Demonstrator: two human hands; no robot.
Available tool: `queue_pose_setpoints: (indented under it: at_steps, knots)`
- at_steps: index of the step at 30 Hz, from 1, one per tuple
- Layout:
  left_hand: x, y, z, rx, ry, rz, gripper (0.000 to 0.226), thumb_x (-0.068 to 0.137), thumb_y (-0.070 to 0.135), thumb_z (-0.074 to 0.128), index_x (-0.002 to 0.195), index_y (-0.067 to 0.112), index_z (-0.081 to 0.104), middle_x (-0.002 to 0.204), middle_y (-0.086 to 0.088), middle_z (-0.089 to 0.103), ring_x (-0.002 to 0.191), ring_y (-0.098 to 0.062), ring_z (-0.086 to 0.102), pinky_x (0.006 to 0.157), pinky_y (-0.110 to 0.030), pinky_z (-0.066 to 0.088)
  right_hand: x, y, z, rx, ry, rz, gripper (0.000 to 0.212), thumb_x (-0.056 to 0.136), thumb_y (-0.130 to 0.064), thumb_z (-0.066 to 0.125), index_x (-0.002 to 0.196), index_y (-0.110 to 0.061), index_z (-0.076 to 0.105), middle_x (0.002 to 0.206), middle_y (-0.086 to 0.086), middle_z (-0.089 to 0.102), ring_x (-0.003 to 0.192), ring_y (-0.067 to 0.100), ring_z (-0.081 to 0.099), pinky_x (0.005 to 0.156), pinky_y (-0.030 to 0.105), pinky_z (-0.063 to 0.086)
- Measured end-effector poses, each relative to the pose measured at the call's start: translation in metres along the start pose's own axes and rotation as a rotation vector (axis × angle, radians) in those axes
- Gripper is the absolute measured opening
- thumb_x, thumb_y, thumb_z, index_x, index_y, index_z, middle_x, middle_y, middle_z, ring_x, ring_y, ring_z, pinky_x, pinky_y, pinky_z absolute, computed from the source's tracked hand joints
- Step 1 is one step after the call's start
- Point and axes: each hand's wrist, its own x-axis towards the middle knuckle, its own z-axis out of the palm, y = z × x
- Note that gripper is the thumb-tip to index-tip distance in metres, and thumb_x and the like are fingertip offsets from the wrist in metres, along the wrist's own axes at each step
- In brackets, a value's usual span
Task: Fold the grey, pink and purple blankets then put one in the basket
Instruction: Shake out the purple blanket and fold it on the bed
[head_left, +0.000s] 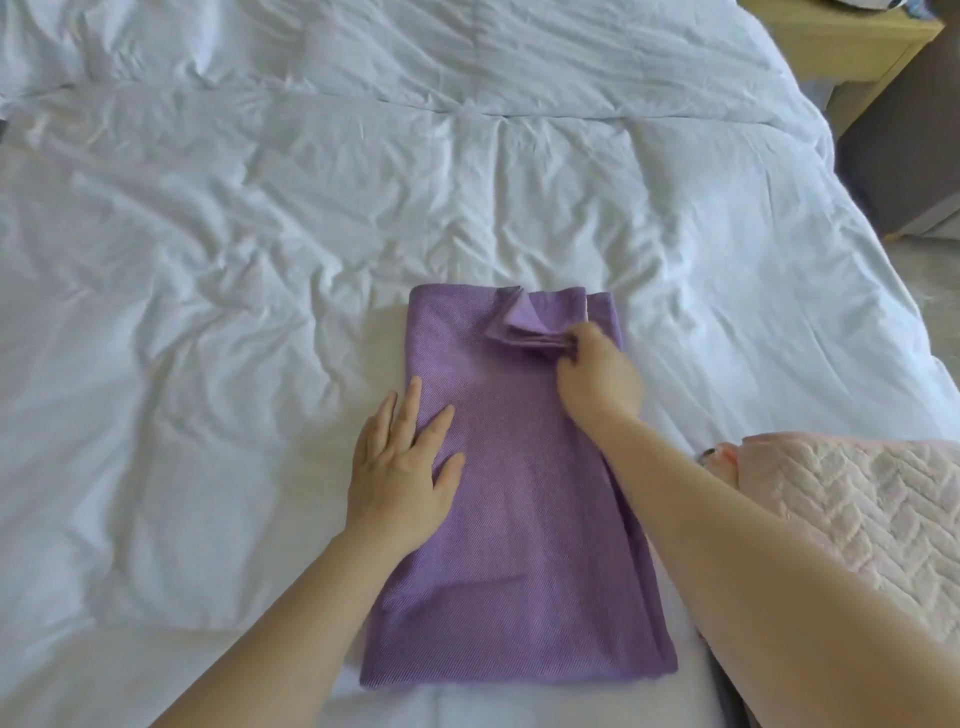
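Lying lengthwise on a bed (156, 519), a purple blanket (519, 545) folded into a long rectangle has its near end close to the person's body. The left hand (402, 467) rests flat on the blanket's left edge, fingers straight and spread, the outer ones reaching over onto the bedding. To the right, a pink blanket (857, 509) with a quilted pattern sits at the bed's edge, near the purple one. Farther along, the right hand (597, 371) pinches a turned-back corner of several purple layers near the blanket's far end, fingers curled on the fabric. Beyond, a rumpled white duvet (311, 208) stretches away towards a light wooden nightstand (852, 57) at upper right.
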Motion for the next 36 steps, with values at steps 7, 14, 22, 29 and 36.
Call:
queue_pose_setpoints:
  at_steps: [7,14,22,29,36]
  knots:
    - [0.047,0.008,-0.023,-0.176,0.053,-0.081,0.046,0.09,0.032,0.059,0.134,0.024,0.049,0.155,-0.008,0.023,0.14,-0.028,0.022,0.114,-0.041,0.023,0.017,0.02,-0.021,0.551,-0.04,0.492,0.023,0.08,-0.028,0.049,0.062,-0.016,0.052,0.054,-0.003,0.046,0.057,0.021,0.045,0.05,0.027,0.034]
    - [0.104,-0.001,-0.024,-0.394,-0.008,-0.214,0.063,0.095,0.033,0.051,0.15,0.021,0.022,0.158,-0.01,0.015,0.145,-0.027,0.017,0.116,-0.037,0.019,0.042,-0.009,-0.02,0.724,-0.284,0.498,0.029,0.082,-0.033,0.071,0.1,-0.01,0.066,0.097,0.009,0.07,0.087,0.025,0.068,0.079,0.039,0.058]
    - [0.105,0.011,0.0,0.101,-0.03,0.018,0.053,0.097,0.053,0.018,0.149,0.042,0.01,0.16,0.006,-0.015,0.147,-0.026,-0.001,0.118,-0.046,0.003,0.048,0.018,-0.021,0.48,-0.041,0.319,0.025,0.087,-0.03,0.067,0.099,-0.012,0.055,0.09,0.0,0.06,0.085,0.021,0.059,0.068,0.029,0.043]
    - [0.094,0.011,0.008,0.218,-0.046,-0.011,0.059,0.093,0.058,0.003,0.149,0.04,0.0,0.151,0.009,-0.03,0.146,-0.024,-0.017,0.116,-0.046,-0.013,0.012,0.015,-0.014,0.06,0.092,0.138,0.066,0.093,-0.046,0.047,0.148,-0.025,0.019,0.156,0.004,0.018,0.141,0.025,0.02,0.114,0.041,0.019]
    - [-0.001,0.01,0.002,0.283,-0.154,0.139,0.066,0.092,0.064,0.005,0.151,0.035,0.008,0.159,0.007,-0.011,0.147,-0.02,-0.012,0.117,-0.048,-0.01,-0.123,0.036,-0.004,-0.42,-0.305,-0.143,0.063,0.096,-0.061,0.008,0.152,-0.033,-0.002,0.159,-0.014,-0.007,0.144,0.012,-0.018,0.117,0.039,-0.011]
